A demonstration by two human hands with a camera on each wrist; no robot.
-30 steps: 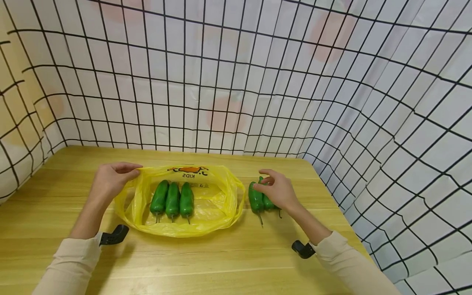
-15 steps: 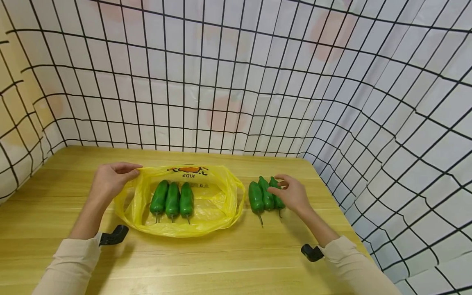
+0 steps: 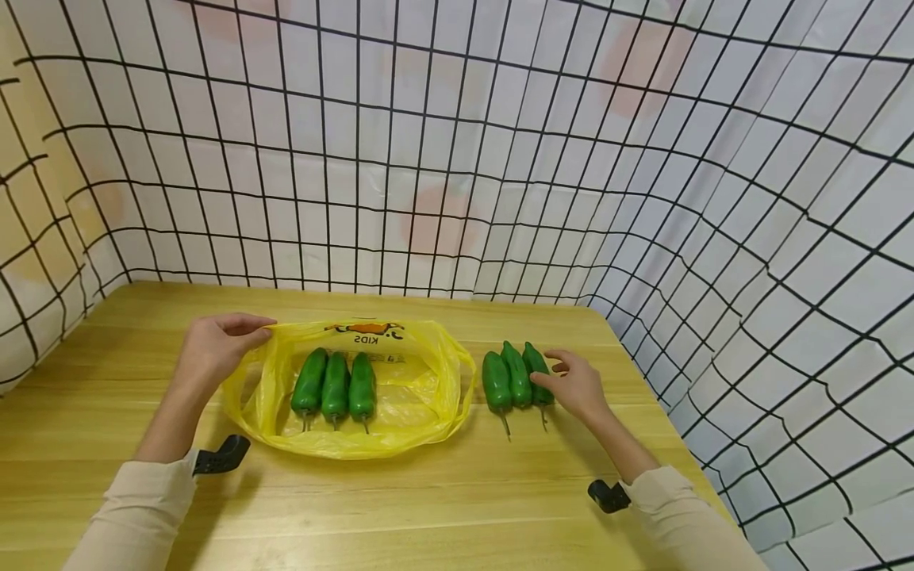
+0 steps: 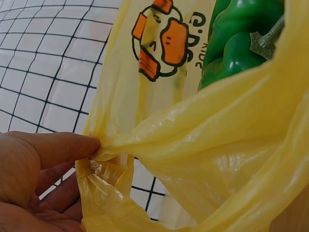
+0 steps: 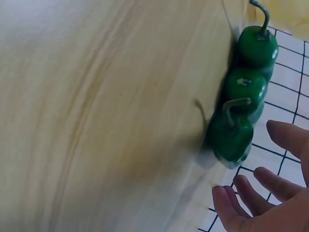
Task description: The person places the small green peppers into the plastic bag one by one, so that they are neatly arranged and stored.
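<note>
White gridded sheeting [image 3: 374,71] backs a left hand [image 3: 216,349] pinching a yellow plastic bag [image 3: 437,385] of long green peppers [image 3: 334,386]; the right hand [image 3: 578,386] hovers, spread-fingered, beside three others [image 3: 517,379].

Small print [image 3: 386,359] inside yellow bag [image 3: 444,392] illegible in head view

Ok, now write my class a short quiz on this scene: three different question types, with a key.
1. True or false: the left hand pinches the thin yellow plastic bag.
2. How many long, glossy green peppers lie inside it: a) two, b) three, c) five?
3. Fill in: the hand nearest the green peppers lying outside, on the light wooden table, is the ____.

Key: 1. true; 2. b; 3. right hand.
</note>
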